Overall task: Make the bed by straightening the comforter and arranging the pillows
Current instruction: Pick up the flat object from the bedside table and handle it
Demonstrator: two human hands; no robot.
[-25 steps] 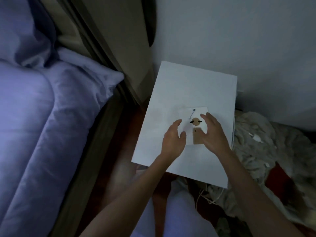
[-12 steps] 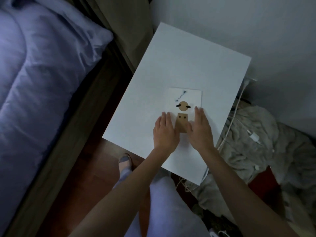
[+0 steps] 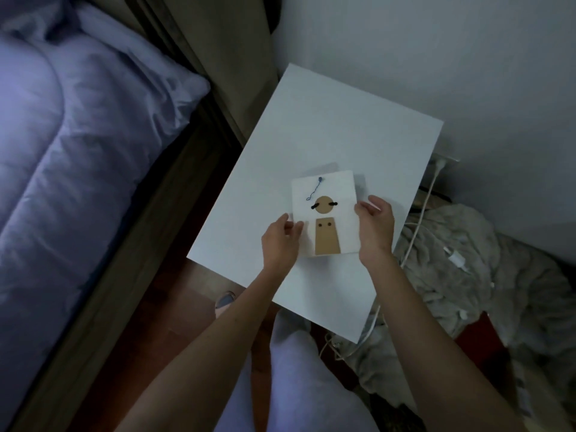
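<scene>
A lavender comforter [image 3: 56, 157] lies rumpled on the bed at the left, its corner hanging by the headboard. Both hands are away from it, over the white nightstand [image 3: 327, 126]. A white card [image 3: 333, 191] with a brown paper figure and a blue thread is lifted slightly off the nightstand top. My left hand [image 3: 280, 241] pinches the card's left edge. My right hand [image 3: 375, 229] grips its right edge. No pillow is clearly visible.
The dark wooden bed frame [image 3: 131, 254] runs between bed and nightstand, over a reddish wood floor. A heap of grey-beige fabric [image 3: 486, 291] with a white charger and cable [image 3: 456, 260] lies on the floor at right. White walls close the corner behind.
The hands went from lying flat on the card to gripping its two edges, and the card has come up off the nightstand. The view shifted.
</scene>
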